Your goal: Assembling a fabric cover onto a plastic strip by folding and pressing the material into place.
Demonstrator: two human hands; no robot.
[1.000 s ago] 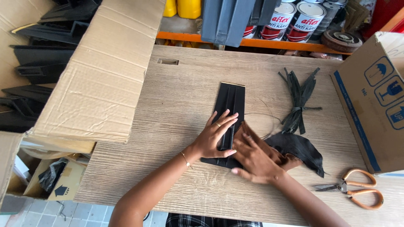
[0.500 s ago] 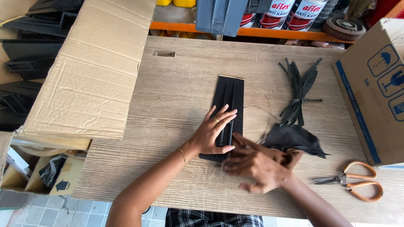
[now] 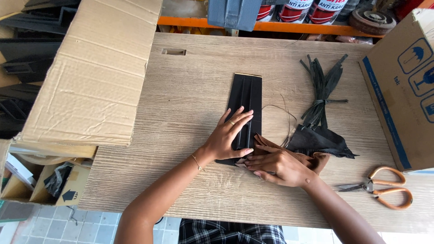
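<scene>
A long black ridged strip [image 3: 246,97] lies flat on the wooden table [image 3: 181,113], pointing away from me. My left hand [image 3: 229,134] rests flat on its near end with fingers spread, pressing it down. My right hand [image 3: 279,166] sits just right of it, fingers curled over a brown leather piece [image 3: 312,158] at the strip's near corner. A black leather scrap [image 3: 318,141] lies beside the brown piece.
A tied bundle of black strips [image 3: 322,88] lies at the right. Orange-handled scissors [image 3: 384,190] sit near the front right edge. A big cardboard box flap [image 3: 95,72] overhangs the left; another box [image 3: 404,86] stands right. Cans line the shelf behind.
My right hand has slid left and closed over the brown piece against the strip's near end. My left hand stays flat on the strip.
</scene>
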